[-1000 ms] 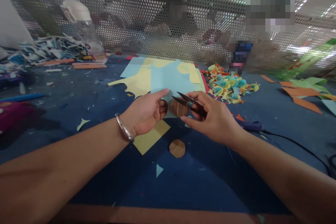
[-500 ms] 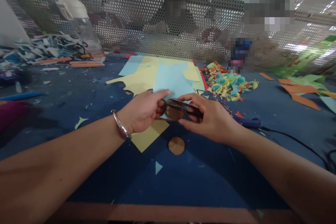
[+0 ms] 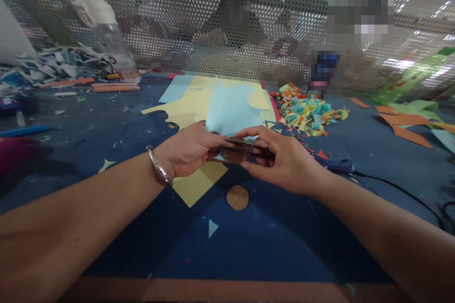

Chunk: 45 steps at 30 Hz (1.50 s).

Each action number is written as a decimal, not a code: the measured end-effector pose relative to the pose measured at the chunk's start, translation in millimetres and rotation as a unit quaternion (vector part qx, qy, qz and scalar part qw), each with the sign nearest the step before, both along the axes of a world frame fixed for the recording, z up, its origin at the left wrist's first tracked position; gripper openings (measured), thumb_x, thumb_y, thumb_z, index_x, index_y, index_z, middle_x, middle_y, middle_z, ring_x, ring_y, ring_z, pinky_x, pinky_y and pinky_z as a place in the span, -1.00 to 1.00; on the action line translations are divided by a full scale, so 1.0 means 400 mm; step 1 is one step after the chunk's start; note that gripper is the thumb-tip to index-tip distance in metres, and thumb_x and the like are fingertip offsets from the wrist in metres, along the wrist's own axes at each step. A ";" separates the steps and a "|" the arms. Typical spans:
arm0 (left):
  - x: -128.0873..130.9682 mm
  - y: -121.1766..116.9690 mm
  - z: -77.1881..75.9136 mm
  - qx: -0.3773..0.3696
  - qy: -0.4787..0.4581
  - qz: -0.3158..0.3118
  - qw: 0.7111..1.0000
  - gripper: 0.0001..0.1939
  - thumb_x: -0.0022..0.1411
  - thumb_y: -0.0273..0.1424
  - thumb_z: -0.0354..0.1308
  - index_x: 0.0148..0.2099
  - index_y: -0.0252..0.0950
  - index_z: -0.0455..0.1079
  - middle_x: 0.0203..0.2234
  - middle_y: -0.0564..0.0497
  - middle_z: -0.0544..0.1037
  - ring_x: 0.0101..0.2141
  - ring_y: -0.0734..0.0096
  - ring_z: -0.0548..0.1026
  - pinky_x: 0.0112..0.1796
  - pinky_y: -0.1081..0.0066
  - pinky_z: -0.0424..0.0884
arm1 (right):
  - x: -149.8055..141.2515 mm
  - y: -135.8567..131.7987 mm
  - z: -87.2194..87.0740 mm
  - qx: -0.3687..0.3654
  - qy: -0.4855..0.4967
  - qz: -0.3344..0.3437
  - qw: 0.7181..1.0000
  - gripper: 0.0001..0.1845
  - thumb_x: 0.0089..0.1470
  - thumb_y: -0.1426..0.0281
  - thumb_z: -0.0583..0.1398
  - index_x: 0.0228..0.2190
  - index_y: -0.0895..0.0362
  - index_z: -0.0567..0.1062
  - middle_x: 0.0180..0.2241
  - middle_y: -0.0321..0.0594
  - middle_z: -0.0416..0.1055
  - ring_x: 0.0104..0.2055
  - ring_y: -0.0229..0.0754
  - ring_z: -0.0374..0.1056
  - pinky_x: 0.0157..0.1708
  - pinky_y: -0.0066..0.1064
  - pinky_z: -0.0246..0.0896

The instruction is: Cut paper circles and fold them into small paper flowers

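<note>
The right hand is gripping slim, dark metal snips, their pointed blades reaching the left hand, which is pinching smooth blue paper with a curved cut edge. Nearer, a round brown disc is lying flat on the dark-blue table.

No text, label, brand, number or sign is legible: the dark markings on the clear water bottle and the red-and-white print near its base are too small and blurred to read.
</note>
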State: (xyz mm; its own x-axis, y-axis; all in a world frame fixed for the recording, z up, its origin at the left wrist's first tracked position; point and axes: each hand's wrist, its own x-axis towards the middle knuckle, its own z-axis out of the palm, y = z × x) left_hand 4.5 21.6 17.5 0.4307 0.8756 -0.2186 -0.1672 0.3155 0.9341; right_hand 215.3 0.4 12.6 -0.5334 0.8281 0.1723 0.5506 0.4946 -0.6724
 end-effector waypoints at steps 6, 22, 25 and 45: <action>-0.006 0.008 -0.004 0.011 -0.021 0.047 0.999 -0.86 -0.02 -0.55 0.43 -0.35 -0.44 0.58 -0.39 -0.13 0.66 -0.35 0.30 0.58 -0.23 0.30 0.50 | 0.007 0.003 0.013 0.071 0.092 -0.111 0.987 -0.75 0.14 0.29 0.29 -0.15 0.11 0.49 -0.44 -0.34 0.36 -0.45 -0.29 0.26 -0.43 -0.44 0.21; 0.027 -0.016 -0.007 0.138 -0.017 0.127 0.982 -0.71 0.02 -0.52 0.41 -0.57 -0.28 0.35 -0.73 0.18 0.25 -0.58 0.53 0.26 -0.45 0.40 0.26 | -0.014 0.011 -0.001 -0.051 0.177 -0.162 0.969 -0.58 0.05 0.09 0.34 -0.54 0.14 0.39 -0.60 -0.42 0.18 -0.54 -0.35 0.05 -0.56 -0.45 -0.02; 0.030 -0.020 -0.004 0.122 -0.042 0.106 0.986 -0.80 0.02 -0.54 0.41 -0.49 -0.30 0.43 -0.63 0.11 0.43 -0.51 0.48 0.38 -0.36 0.39 0.34 | -0.019 0.008 -0.001 -0.057 0.197 -0.164 0.965 -0.57 0.03 0.12 0.36 -0.58 0.12 0.35 -0.65 -0.46 0.14 -0.60 -0.38 -0.01 -0.60 -0.45 -0.09; 0.035 -0.031 -0.023 0.063 -0.021 0.065 0.996 -0.81 0.06 -0.33 0.46 -0.41 -0.32 0.56 -0.43 0.04 0.57 -0.35 0.44 0.49 -0.25 0.40 0.38 | -0.017 0.002 0.004 -0.021 0.219 -0.159 0.962 -0.50 0.10 0.02 0.33 -0.57 0.10 0.33 -0.66 -0.45 0.16 -0.62 -0.37 0.02 -0.62 -0.44 -0.09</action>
